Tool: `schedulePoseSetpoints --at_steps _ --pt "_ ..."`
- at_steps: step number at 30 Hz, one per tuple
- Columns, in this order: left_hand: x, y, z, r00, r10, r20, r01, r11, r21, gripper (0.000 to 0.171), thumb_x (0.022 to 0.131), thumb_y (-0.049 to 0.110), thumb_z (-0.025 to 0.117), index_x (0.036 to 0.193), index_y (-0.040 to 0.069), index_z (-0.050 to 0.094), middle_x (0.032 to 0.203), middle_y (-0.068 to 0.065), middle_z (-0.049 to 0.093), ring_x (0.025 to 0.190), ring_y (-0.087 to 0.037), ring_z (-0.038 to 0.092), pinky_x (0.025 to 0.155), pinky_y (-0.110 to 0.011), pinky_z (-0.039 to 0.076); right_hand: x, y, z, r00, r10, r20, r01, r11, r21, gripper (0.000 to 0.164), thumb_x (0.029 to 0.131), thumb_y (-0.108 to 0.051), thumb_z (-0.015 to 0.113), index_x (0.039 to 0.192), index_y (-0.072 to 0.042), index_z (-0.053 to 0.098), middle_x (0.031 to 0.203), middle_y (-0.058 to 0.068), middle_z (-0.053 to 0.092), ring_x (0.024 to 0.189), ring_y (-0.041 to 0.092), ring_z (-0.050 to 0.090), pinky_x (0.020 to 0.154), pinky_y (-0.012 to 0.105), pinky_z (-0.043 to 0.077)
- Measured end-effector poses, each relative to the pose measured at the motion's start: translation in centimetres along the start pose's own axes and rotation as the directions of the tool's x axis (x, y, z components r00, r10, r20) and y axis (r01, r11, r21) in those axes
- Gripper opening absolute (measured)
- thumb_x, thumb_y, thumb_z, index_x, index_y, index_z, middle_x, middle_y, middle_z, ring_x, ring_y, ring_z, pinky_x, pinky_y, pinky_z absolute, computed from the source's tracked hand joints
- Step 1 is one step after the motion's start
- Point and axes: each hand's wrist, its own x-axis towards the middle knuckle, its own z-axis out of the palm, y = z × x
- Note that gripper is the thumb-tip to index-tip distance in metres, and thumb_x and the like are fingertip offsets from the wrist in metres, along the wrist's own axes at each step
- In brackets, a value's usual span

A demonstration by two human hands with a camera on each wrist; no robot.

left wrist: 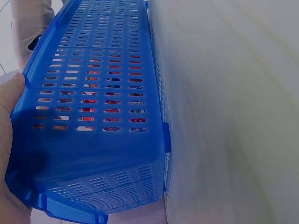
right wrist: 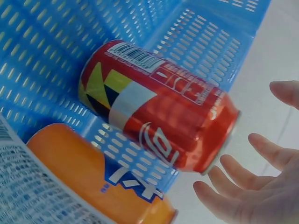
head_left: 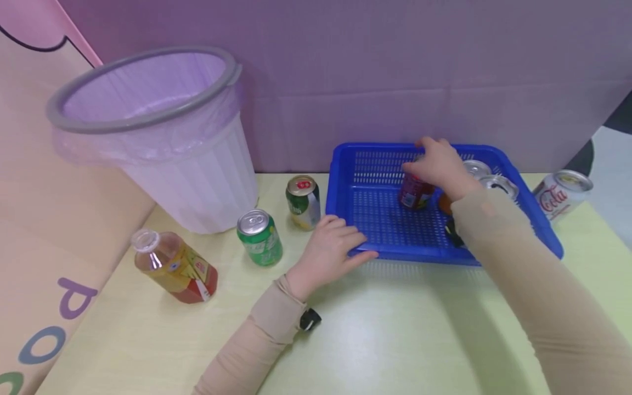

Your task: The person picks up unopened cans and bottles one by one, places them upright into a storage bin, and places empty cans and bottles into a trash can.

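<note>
A blue plastic basket (head_left: 415,253) stands on the table. My left hand (head_left: 328,252) grips its near left corner, thumb along the rim. Inside the basket is a red soda can (right wrist: 154,112), which lies tilted in the right wrist view. My right hand (head_left: 441,164) is over the basket, its fingers spread around the red can's end with a visible gap. Beside that can is an orange can (right wrist: 88,170). Silver-topped cans (head_left: 498,184) are at the basket's right side, partly hidden by my right forearm. The left wrist view shows the basket's slotted wall (left wrist: 93,154).
A white Cola can (head_left: 563,195) is right of the basket. To the left are a dark green can (head_left: 303,203), a bright green can (head_left: 260,238) and a bottle of reddish drink (head_left: 175,269). Behind them stands a lined white bin (head_left: 192,181). A purple partition (head_left: 395,71) borders the table's back.
</note>
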Motion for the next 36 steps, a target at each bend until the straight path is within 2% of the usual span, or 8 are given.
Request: schedulePoseSetpoints --at_steps 8,13,17,22,27,33,36 --pt "-0.1 0.1 -0.2 1.000 -0.013 0.010 0.013 1.000 -0.005 0.029 0.086 0.048 0.063 0.084 0.019 0.070 0.078 0.009 0.068 0.074 -0.010 0.057 0.088 -0.032 0.039 -0.6 -0.3 -1.1 0.998 -0.062 0.019 0.061 0.998 0.025 0.062 0.091 -0.035 0.053 0.139 0.002 0.036 0.141 0.033 0.036 0.127 0.049 0.036 0.101 0.062 0.032" --pt "-0.1 0.1 -0.2 1.000 -0.018 0.010 0.018 1.000 -0.011 0.029 0.086 0.047 0.063 0.083 0.020 0.069 0.077 0.010 0.067 0.074 -0.009 0.056 0.089 -0.032 0.039 -1.9 -0.6 -2.2 0.990 -0.092 0.106 0.088 0.995 0.044 0.056 0.094 -0.035 0.046 0.137 0.000 0.037 0.141 0.032 0.035 0.124 0.049 0.038 0.097 0.065 0.034" --pt "-0.1 0.1 -0.2 1.000 -0.019 0.006 0.019 1.000 -0.016 0.028 0.086 0.047 0.063 0.082 0.020 0.069 0.077 0.010 0.067 0.074 -0.009 0.056 0.088 -0.032 0.039 -3.0 -0.6 -2.6 0.980 -0.086 0.178 0.081 0.996 0.034 0.055 0.095 -0.038 0.044 0.136 -0.001 0.039 0.139 0.031 0.038 0.121 0.048 0.040 0.091 0.063 0.039" --pt "-0.2 0.1 -0.2 0.999 -0.027 0.017 0.027 0.999 -0.016 0.029 0.086 0.047 0.063 0.083 0.020 0.069 0.076 0.010 0.067 0.074 -0.009 0.056 0.089 -0.032 0.039 -4.0 -0.4 -2.6 0.971 -0.097 0.220 0.097 0.995 0.012 0.052 0.097 -0.039 0.045 0.135 -0.004 0.042 0.137 0.028 0.042 0.122 0.046 0.041 0.094 0.064 0.037" --pt "-0.2 0.1 -0.3 0.999 -0.036 0.033 0.036 0.999 -0.014 0.029 0.087 0.048 0.062 0.083 0.020 0.069 0.077 0.010 0.067 0.074 -0.009 0.056 0.089 -0.033 0.038 -5.2 -0.7 -2.0 0.957 -0.179 0.230 0.189 0.982 -0.023 0.043 0.098 -0.033 0.046 0.128 -0.002 0.049 0.128 0.028 0.052 0.115 0.044 0.049 0.092 0.062 0.041" --pt "-0.2 0.2 -0.2 0.999 -0.037 0.030 0.037 0.999 -0.014 0.029 0.087 0.048 0.062 0.085 0.020 0.070 0.079 0.010 0.068 0.075 -0.009 0.056 0.089 -0.032 0.038 -6.7 -0.8 -1.2 0.920 -0.301 0.253 0.326 0.943 -0.063 0.034 0.097 -0.028 0.051 0.117 -0.002 0.058 0.109 0.019 0.065 0.097 0.032 0.061 0.082 0.053 0.047" --pt "-0.1 0.3 -0.3 0.999 -0.035 0.031 0.036 0.999 -0.015 0.029 0.087 0.048 0.062 0.086 0.020 0.070 0.080 0.010 0.068 0.075 -0.009 0.057 0.089 -0.032 0.038 -7.5 -0.4 -0.9 0.907 -0.313 0.283 0.350 0.932 -0.090 0.033 0.095 -0.031 0.054 0.115 -0.004 0.060 0.106 0.013 0.067 0.091 0.026 0.062 0.079 0.050 0.050"
